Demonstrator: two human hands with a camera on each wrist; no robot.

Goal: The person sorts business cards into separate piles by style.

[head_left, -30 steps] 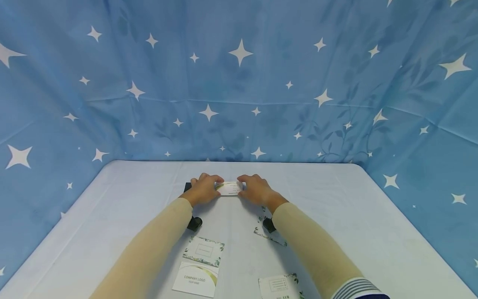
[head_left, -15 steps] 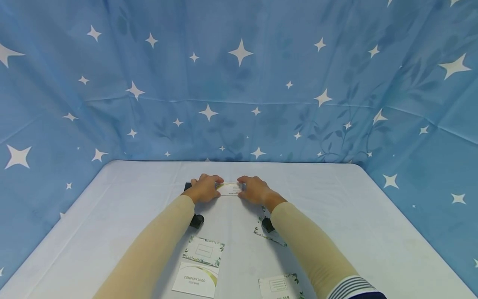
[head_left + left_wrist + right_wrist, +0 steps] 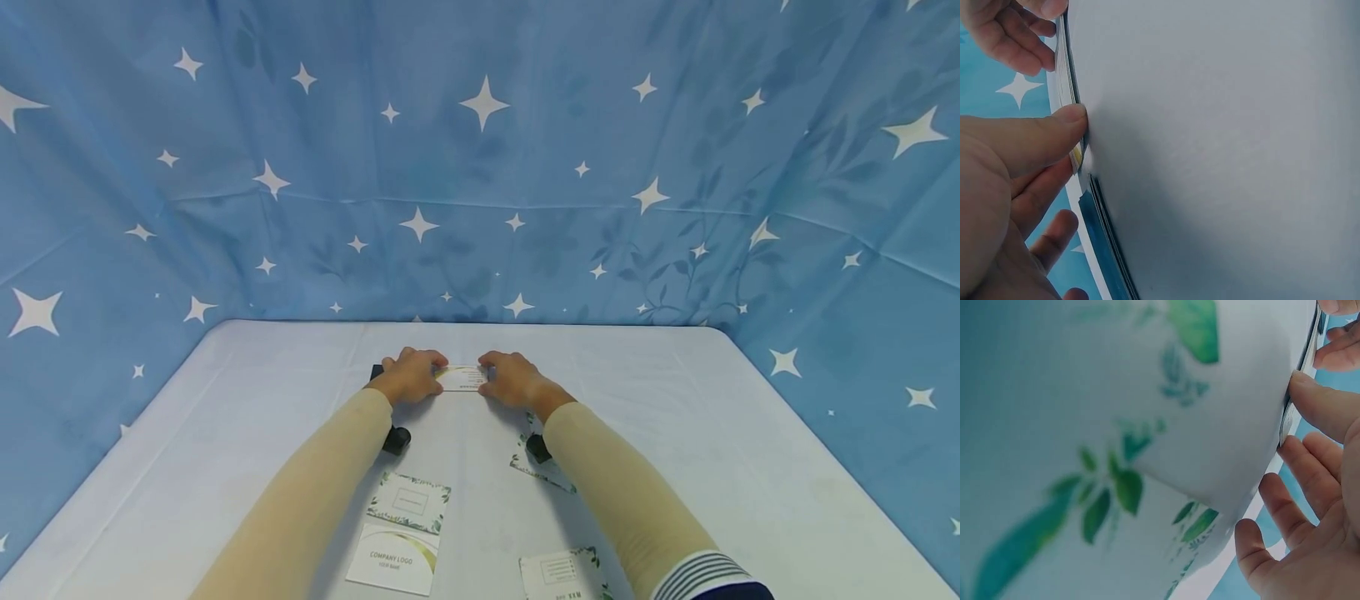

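A small stack of white business cards with a gold curve (image 3: 461, 379) lies lengthwise between both hands toward the far side of the table. My left hand (image 3: 411, 377) pinches its left end, thumb on the near edge and fingers at the far edge. The opposite end is pinched the same way by my right hand (image 3: 516, 381). Layered card edges (image 3: 1067, 69) show between thumb and fingers in the left wrist view. Partly hidden behind the left hand is a dark stack (image 3: 377, 372); its thin layers (image 3: 1110, 240) appear below the thumb in the left wrist view.
Under the right forearm lies a leaf-bordered card (image 3: 536, 471). Nearer, on the left, are another leaf-bordered card (image 3: 409, 502) and a "COMPANY LOGO" card (image 3: 393, 560). A further leafy card (image 3: 562, 575) sits at the front right. A blue star-printed curtain (image 3: 480, 167) hangs behind the white table (image 3: 675, 417).
Both hands keep their hold on the card stack, with only slight shifts of the fingers and wrists. The cards on the table stay where they were.
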